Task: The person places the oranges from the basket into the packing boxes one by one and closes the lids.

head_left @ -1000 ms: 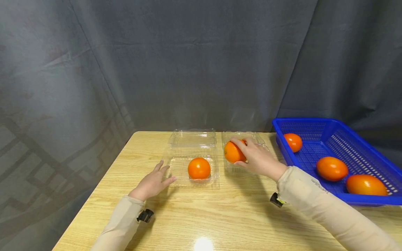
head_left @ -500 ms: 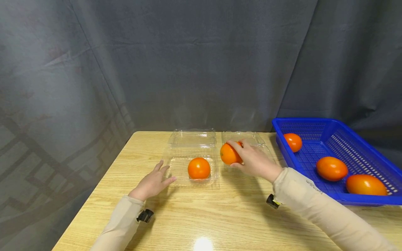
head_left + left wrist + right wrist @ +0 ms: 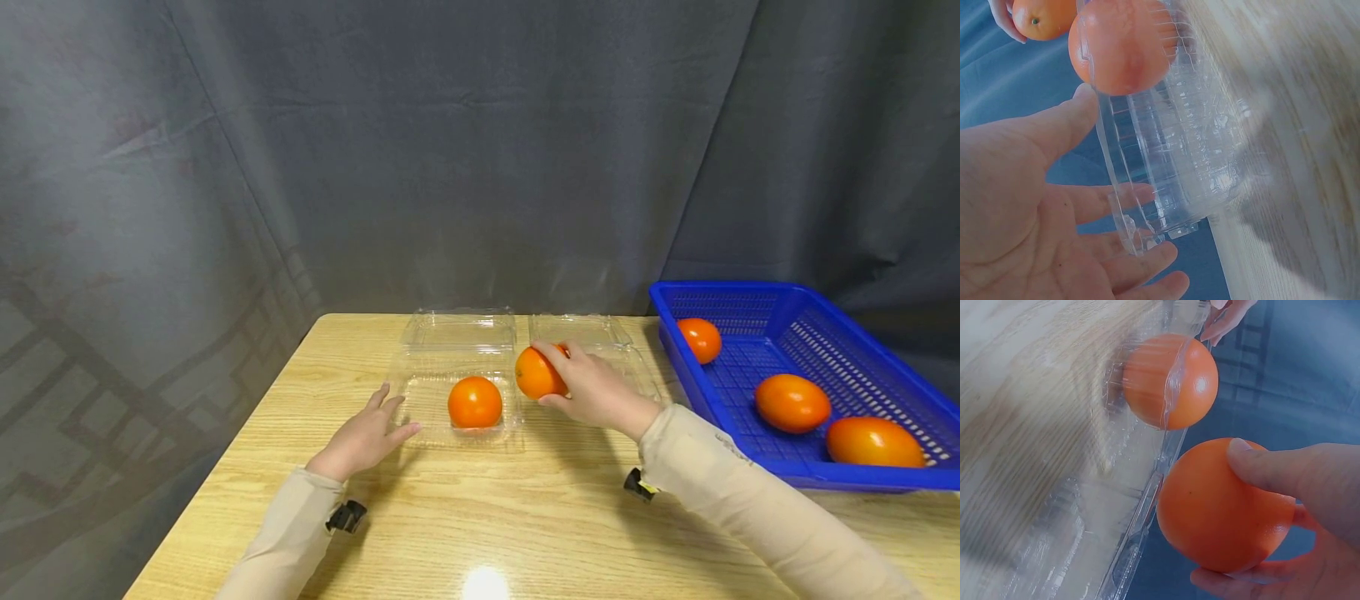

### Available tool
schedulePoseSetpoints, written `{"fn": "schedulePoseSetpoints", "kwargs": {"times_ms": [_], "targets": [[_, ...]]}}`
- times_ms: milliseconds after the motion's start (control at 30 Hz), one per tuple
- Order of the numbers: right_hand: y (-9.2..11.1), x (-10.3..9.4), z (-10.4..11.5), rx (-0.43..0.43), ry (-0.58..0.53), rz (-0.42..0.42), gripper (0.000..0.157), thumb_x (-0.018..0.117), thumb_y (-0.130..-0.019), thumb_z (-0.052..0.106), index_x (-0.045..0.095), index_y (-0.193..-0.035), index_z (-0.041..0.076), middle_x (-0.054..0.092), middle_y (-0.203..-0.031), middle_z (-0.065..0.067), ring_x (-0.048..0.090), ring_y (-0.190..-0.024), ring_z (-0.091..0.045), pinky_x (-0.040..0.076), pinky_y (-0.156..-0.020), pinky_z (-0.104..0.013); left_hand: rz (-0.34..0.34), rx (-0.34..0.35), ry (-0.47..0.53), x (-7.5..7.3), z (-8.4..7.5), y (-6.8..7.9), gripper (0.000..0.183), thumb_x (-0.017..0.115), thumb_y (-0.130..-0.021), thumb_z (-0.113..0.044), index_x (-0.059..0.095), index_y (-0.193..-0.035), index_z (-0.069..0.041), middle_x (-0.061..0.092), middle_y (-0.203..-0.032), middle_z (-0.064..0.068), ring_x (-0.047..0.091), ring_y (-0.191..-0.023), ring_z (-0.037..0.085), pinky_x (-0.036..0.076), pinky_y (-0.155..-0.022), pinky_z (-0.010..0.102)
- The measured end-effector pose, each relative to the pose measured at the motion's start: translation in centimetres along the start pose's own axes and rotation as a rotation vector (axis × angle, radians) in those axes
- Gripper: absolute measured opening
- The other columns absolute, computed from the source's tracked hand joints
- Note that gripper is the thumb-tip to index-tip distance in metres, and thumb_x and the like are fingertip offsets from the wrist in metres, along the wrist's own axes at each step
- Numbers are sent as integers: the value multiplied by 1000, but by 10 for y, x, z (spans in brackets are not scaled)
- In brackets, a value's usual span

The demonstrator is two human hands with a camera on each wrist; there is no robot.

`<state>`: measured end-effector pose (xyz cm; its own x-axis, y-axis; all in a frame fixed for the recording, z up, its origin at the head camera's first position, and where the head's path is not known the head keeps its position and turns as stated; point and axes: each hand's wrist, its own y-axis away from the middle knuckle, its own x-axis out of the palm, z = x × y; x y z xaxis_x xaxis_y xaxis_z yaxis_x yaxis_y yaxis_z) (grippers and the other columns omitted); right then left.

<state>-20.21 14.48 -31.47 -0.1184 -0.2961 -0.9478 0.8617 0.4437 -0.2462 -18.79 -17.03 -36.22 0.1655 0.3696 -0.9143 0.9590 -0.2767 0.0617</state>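
Note:
My right hand (image 3: 596, 390) grips an orange (image 3: 538, 373) between thumb and fingers, raised close to the gap between two clear plastic clamshell boxes. In the right wrist view the held orange (image 3: 1219, 506) shows large beside the box edges. The left clamshell box (image 3: 423, 400) lies with its lid folded back, and one orange (image 3: 476, 402) sits in the right part of its base. Partly hidden behind my right hand, the right clamshell box (image 3: 577, 328) has its lid back too. My left hand (image 3: 367, 437) has its fingers spread at the left box's near-left corner, fingertips right at its side.
A blue plastic basket (image 3: 750, 287) stands at the right of the wooden table (image 3: 465, 517). Inside it are an orange (image 3: 701, 340) at the far left, another orange (image 3: 792, 403) in the middle and a third orange (image 3: 876, 442) near the front. A grey curtain (image 3: 480, 167) hangs behind the table.
My right hand has moved left with the orange, from over the right box toward the left box. My left hand and the orange in the left box stay put.

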Motion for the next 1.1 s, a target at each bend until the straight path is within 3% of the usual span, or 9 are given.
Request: {"fn": "schedulePoseSetpoints", "kwargs": {"times_ms": [500,1100], "targets": [[-4,7,8,-26,-12,-14,74,74,-74,33,38,-137,15,52,-115,-23,61,-89,-37,50,-79,-50,-7,9,4,1,1,0,64,48,-92,-41,37,-135,4,15,-147,31,43,-120,47,41,-93,55],[-9,16,17,-28,-43,6,77,75,-74,31,35,-138,18,47,-119,-23,60,-90,-36,51,-76,-49,-9,15,1,1,1,-1,64,48,-92,-41,38,-135,5,16,-146,31,43,-120,46,41,-94,55]]}}
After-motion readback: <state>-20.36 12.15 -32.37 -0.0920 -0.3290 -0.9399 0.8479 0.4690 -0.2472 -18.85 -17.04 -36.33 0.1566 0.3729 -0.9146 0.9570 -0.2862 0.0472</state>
